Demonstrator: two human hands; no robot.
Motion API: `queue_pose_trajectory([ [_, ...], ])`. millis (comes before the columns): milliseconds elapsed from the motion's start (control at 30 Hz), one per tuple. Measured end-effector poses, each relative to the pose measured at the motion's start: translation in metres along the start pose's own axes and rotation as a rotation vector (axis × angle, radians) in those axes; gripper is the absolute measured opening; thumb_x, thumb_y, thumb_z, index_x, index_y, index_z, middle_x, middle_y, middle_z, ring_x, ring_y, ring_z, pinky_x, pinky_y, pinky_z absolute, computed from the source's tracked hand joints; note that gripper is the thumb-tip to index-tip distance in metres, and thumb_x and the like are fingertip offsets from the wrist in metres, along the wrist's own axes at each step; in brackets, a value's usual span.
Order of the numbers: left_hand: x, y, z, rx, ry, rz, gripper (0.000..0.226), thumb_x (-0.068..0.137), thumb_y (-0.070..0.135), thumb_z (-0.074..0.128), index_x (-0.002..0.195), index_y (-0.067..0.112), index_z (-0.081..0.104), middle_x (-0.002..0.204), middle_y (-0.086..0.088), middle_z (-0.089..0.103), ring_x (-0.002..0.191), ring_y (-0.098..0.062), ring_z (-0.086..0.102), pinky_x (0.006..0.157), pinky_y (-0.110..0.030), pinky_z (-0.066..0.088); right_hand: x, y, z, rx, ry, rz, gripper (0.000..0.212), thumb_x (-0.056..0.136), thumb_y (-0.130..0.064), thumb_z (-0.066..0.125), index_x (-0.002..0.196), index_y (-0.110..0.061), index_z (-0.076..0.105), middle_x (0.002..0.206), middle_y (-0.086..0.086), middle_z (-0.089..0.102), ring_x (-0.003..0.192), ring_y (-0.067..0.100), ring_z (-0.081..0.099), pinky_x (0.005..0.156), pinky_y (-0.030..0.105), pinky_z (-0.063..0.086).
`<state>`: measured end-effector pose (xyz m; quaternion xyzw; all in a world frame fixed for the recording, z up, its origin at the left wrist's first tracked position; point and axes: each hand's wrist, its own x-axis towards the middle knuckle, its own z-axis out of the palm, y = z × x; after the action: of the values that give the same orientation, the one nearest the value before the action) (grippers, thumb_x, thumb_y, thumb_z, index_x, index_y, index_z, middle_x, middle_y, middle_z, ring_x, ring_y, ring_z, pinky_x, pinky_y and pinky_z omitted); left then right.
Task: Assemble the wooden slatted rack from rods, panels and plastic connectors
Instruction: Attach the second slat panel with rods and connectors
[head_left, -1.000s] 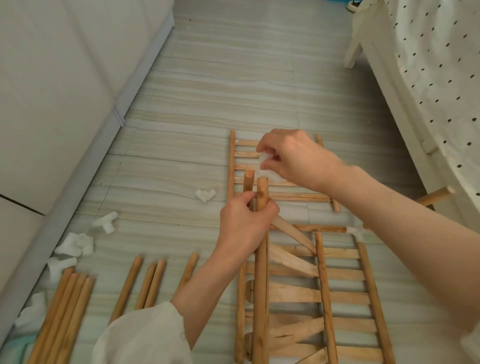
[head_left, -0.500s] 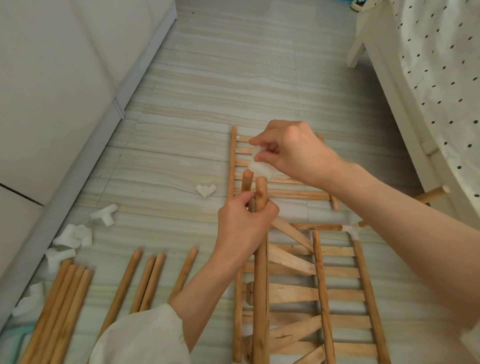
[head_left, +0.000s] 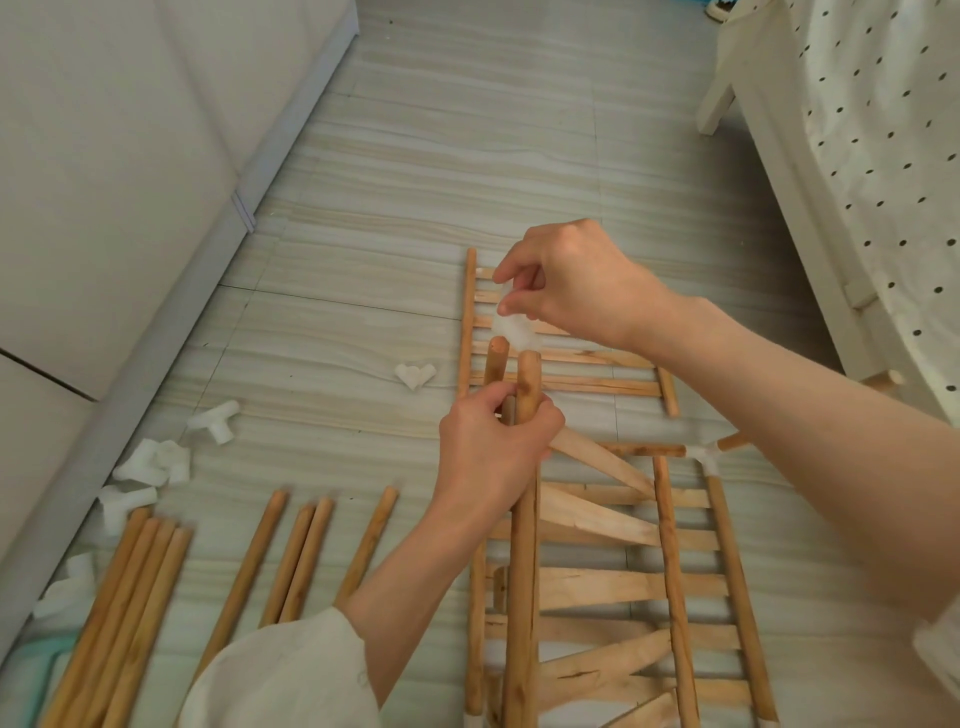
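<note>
While your left hand (head_left: 493, 447) grips two upright rods (head_left: 527, 384), your right hand (head_left: 566, 283) pinches a white connector (head_left: 511, 327) (blurred) just above their tips; slatted panels (head_left: 566, 374) lie beneath.

The left hand (head_left: 493, 452) sits just below centre, back toward the camera, fingers curled tight round what it grips; its forearm runs off toward 7 o'clock into a pale sleeve (head_left: 280, 675). The right hand (head_left: 571, 283) hovers above it toward 1 o'clock, knuckles up, thumb and fingertips pinching, forearm stretching away to 4 o'clock.
</note>
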<state>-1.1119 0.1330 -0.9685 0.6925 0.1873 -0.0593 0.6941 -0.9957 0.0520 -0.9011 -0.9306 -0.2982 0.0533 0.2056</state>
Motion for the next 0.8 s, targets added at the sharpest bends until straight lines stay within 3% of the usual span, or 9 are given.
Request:
queue_pose_trajectory([
  [167, -0.006, 0.001, 0.001, -0.123, -0.034, -0.013, 0.01, 0.082, 0.011, 0.066, 0.073, 0.016, 0.068, 0.069, 0.006, 0.056, 0.073, -0.007, 0.062, 0.065, -0.021, 0.056, -0.001, -0.006, -0.002, 0.001, -0.067, 0.011, 0.024, 0.081, -0.019, 0.073, 0.103, -0.009, 0.068, 0.08, -0.005, 0.057, 0.059, -0.006, 0.048, 0.078, 0.025, 0.049],
  [333, -0.008, -0.001, 0.0, -0.153, -0.024, -0.021, 0.01, 0.082, 0.012, 0.067, 0.073, 0.016, 0.068, 0.068, 0.005, 0.057, 0.081, -0.017, 0.066, 0.064, -0.02, 0.056, -0.005, -0.01, -0.003, 0.012, -0.124, 0.039, 0.023, 0.082, -0.019, 0.072, 0.102, -0.009, 0.067, 0.069, -0.014, 0.053, 0.063, 0.008, 0.061, 0.076, 0.026, 0.051],
  [467, -0.013, -0.001, 0.0, -0.15, -0.031, -0.031, 0.006, 0.083, 0.014, 0.067, 0.078, 0.013, 0.069, 0.069, 0.003, 0.057, 0.073, -0.012, 0.065, 0.071, -0.027, 0.059, -0.004, -0.014, -0.004, -0.014, -0.154, 0.015, 0.023, 0.081, -0.02, 0.073, 0.101, -0.01, 0.067, 0.067, -0.016, 0.051, 0.062, -0.003, 0.052, 0.078, 0.024, 0.049],
  [600, -0.016, -0.001, 0.0, -0.181, -0.022, -0.041, 0.006, 0.083, 0.016, 0.067, 0.079, 0.012, 0.069, 0.072, 0.0, 0.055, 0.082, -0.026, 0.067, 0.067, -0.019, 0.056, -0.004, -0.017, -0.006, 0.01, -0.174, 0.055, 0.02, 0.08, -0.019, 0.074, 0.097, -0.01, 0.067, 0.061, -0.018, 0.052, 0.063, 0.009, 0.064, 0.072, 0.023, 0.051],
  [667, -0.017, -0.001, 0.0, -0.195, -0.023, -0.044, 0.004, 0.082, 0.015, 0.067, 0.079, 0.015, 0.07, 0.073, 0.002, 0.058, 0.082, -0.022, 0.067, 0.069, -0.022, 0.057, -0.005, -0.017, -0.007, 0.042, -0.159, 0.098, 0.018, 0.08, -0.019, 0.074, 0.094, -0.011, 0.067, 0.059, -0.017, 0.053, 0.054, 0.004, 0.061, 0.067, 0.021, 0.052],
  [800, -0.019, -0.002, -0.001, -0.215, -0.016, -0.035, 0.01, 0.08, 0.01, 0.066, 0.077, 0.019, 0.069, 0.105, -0.004, 0.06, 0.092, -0.015, 0.064, 0.072, -0.025, 0.058, -0.007, -0.015, -0.006, 0.096, -0.133, 0.165, 0.018, 0.08, -0.017, 0.074, 0.094, -0.009, 0.067, 0.059, -0.014, 0.056, 0.042, -0.003, 0.055, 0.061, 0.018, 0.052],
])
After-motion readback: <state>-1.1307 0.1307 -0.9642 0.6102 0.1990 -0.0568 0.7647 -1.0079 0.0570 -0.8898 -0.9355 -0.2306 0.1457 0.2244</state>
